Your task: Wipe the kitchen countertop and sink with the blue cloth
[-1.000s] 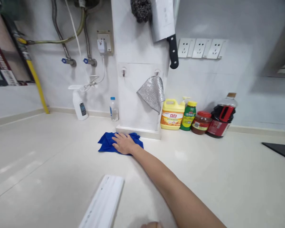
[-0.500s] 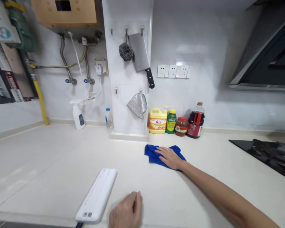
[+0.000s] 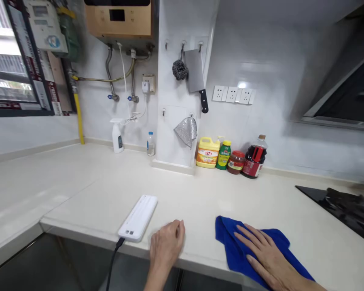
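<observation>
Under right hand (image 3: pixel 268 254): rumpled blue cloth (image 3: pixel 239 246).

A home kitchen: pale stone counter (image 3: pixel 79 194), steel cleaver (image 3: pixel 195 76) hanging on the tiled wall, black gas hob (image 3: pixel 346 206) alongside.

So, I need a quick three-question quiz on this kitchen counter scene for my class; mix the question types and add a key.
1. True or false: the right hand lies flat on the blue cloth.
2. Which lies nearest the left hand? A) white power strip B) spray bottle C) cleaver
3. Fill in: the slim bottle beside the yellow jug is ____.
Key: 1 true; 2 A; 3 green.
</observation>
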A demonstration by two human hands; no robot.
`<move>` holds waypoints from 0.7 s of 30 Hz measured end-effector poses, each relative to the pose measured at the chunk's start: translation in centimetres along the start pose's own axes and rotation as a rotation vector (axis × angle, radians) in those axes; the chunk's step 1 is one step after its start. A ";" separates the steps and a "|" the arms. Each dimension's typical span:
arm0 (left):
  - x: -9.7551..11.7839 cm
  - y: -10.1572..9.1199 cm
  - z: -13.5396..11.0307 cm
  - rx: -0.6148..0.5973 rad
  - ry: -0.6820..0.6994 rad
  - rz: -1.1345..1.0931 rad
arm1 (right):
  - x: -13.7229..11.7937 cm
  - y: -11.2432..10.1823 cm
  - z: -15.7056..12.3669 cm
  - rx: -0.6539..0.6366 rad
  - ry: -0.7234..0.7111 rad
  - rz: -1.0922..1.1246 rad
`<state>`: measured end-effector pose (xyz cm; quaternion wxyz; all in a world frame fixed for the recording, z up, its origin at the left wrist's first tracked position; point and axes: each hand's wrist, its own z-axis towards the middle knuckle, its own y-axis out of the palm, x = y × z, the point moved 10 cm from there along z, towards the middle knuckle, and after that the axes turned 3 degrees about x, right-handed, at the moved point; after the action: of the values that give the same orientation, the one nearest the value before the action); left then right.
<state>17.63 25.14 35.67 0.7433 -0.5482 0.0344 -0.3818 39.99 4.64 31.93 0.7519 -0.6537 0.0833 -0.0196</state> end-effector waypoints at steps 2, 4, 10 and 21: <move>0.0 -0.9 -0.3 0.127 0.040 -0.008 | -1.5 0.0 2.0 0.037 -0.026 -0.016; -0.1 -2.1 -0.8 0.263 0.113 0.002 | -3.0 -0.1 4.5 0.073 -0.054 -0.021; -3.1 -6.5 -1.0 0.449 0.171 0.261 | -5.9 -0.3 10.6 0.164 -0.083 0.002; -9.9 -6.3 0.8 -0.001 -0.206 0.398 | -5.9 -0.3 11.4 0.201 -0.082 0.094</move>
<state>7.66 31.06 37.63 0.8033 -0.5672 0.0661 -0.1694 35.93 16.63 34.29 0.8164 -0.5708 0.0806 0.0343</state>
